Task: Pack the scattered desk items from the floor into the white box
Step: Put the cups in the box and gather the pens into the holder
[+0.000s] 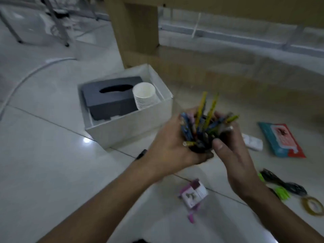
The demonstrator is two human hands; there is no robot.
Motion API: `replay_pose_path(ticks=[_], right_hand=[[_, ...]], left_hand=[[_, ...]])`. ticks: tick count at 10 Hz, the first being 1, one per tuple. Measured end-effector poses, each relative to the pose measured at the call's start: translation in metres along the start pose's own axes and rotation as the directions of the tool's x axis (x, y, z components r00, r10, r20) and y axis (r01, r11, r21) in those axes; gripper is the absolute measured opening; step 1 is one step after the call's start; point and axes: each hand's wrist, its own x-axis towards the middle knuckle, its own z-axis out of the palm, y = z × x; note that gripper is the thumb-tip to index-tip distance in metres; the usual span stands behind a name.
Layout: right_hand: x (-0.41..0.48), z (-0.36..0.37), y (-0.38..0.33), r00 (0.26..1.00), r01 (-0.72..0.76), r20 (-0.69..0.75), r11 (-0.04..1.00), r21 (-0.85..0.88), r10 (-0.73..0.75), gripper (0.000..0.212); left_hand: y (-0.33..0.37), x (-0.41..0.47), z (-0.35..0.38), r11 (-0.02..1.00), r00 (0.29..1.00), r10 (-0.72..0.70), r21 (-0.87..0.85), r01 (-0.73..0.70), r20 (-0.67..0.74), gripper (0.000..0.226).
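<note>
One white box (pixel 129 128), one tissue box (pixel 112 100), one cup stack (pixel 144 95), one pen bundle (pixel 201 128)

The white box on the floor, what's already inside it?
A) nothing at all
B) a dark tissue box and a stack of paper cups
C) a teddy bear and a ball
B: inside the white box a dark tissue box lies with a stack of paper cups right beside it.

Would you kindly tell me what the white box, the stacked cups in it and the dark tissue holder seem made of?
The white rectangular box looks like matte cardboard: thin, straight, dull walls. The stack of white cups seems paper, with thin nested rims. The dark grey tissue holder is dull-surfaced, perhaps matte plastic or leatherette; blur leaves that open.
</note>
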Motion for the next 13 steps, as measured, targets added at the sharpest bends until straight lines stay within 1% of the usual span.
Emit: replay_pose_path(ticks=[1,2,3,4,5,6,7,8,9,10,11,12,13], right_hand=[[0.039,0.026,-0.005,0.982,-0.069,0.172,0.997,-0.028,0.073,0.048],[0.078,0.061,0.006,0.97,0.023,0.232,0.916,-0.401,0.078,0.041],[0.108,0.098,0.026,0.966,0.155,0.258,0.771,-0.618,0.013,0.038],[0.113,0.137,0.047,0.957,0.189,0.284,0.621,-0.761,0.056,0.044],[0.11,0.157,0.056,0.974,0.174,0.225,0.507,-0.844,0.04,0.053],[0.114,0.158,0.06,0.972,0.204,0.234,0.459,-0.865,0.008,0.053],[0.114,0.161,0.066,0.973,0.2,0.231,0.517,-0.832,-0.006,0.052],[0.112,0.167,0.07,0.981,0.166,0.192,0.623,-0.765,-0.027,0.054],[0.114,0.167,0.074,0.986,0.148,0.161,0.682,-0.716,-0.045,0.054],[0.116,0.169,0.077,0.987,0.15,0.144,0.688,-0.711,-0.066,0.053],[0.116,0.17,0.081,0.988,0.147,0.134,0.69,-0.709,-0.073,0.05],[0.118,0.169,0.084,0.988,0.149,0.126,0.697,-0.701,-0.085,0.048],[0.118,0.169,0.085,0.988,0.153,0.128,0.704,-0.693,-0.089,0.046]], left_hand=[[0.001,0.008,-0.072,0.993,0.978,0.081,0.099,-0.063,-0.19,0.068],[-0.01,0.013,-0.141,0.96,0.923,0.175,0.269,-0.082,-0.342,0.067],[-0.037,0.023,-0.178,0.93,0.877,0.097,0.357,0.088,-0.47,0.077],[-0.059,0.038,-0.18,0.939,0.815,0.042,0.302,0.166,-0.578,0.078],[-0.074,0.054,-0.18,0.959,0.742,-0.002,0.21,0.192,-0.671,0.075],[-0.092,0.068,-0.183,0.949,0.741,0.082,0.28,0.147,-0.667,0.091],[-0.101,0.072,-0.177,0.959,0.769,0.101,0.268,0.094,-0.631,0.091],[-0.108,0.07,-0.168,0.972,0.794,0.103,0.229,0.047,-0.599,0.088],[-0.115,0.065,-0.167,0.971,0.807,0.047,0.217,0.102,-0.589,0.085],[-0.131,0.062,-0.169,0.944,0.84,0.046,0.299,0.141,-0.54,0.081],[-0.149,0.064,-0.171,0.937,0.877,0.024,0.317,0.148,-0.481,0.073],[-0.159,0.07,-0.175,0.923,0.926,0.017,0.361,0.131,-0.378,0.066],[-0.158,0.074,-0.183,0.934,0.942,-0.08,0.305,0.184,-0.325,0.09]])
